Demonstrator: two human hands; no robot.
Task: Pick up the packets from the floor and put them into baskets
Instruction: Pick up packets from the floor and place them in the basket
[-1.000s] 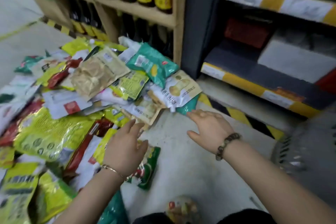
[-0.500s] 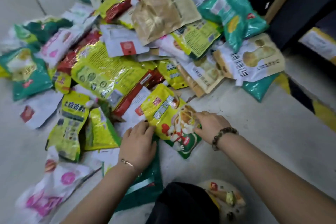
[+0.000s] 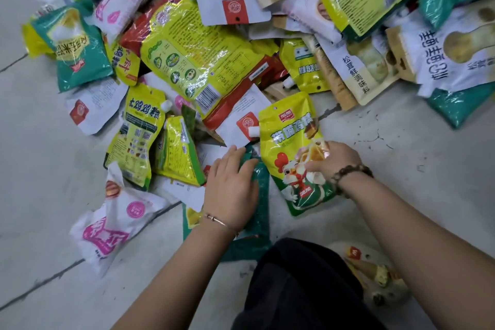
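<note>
On the floor (image 3: pixel 407 169) lies the yellow packet (image 3: pixel 290 147); the right hand (image 3: pixel 333 161) pinches its right edge, while the left hand (image 3: pixel 231 185) rests flat on a green packet (image 3: pixel 262 204) just left of it. Probably light, soft and slippery: grip a sealed edge.

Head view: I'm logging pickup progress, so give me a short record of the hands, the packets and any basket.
left hand: flat on a dark green packet
right hand: grips the right edge of a yellow packet with a rooster picture
yellow packet place: near edge of the pile, low over the floor; lifted or not, cannot tell
pile: many packets heaped beyond the hands
basket: none in view
</note>
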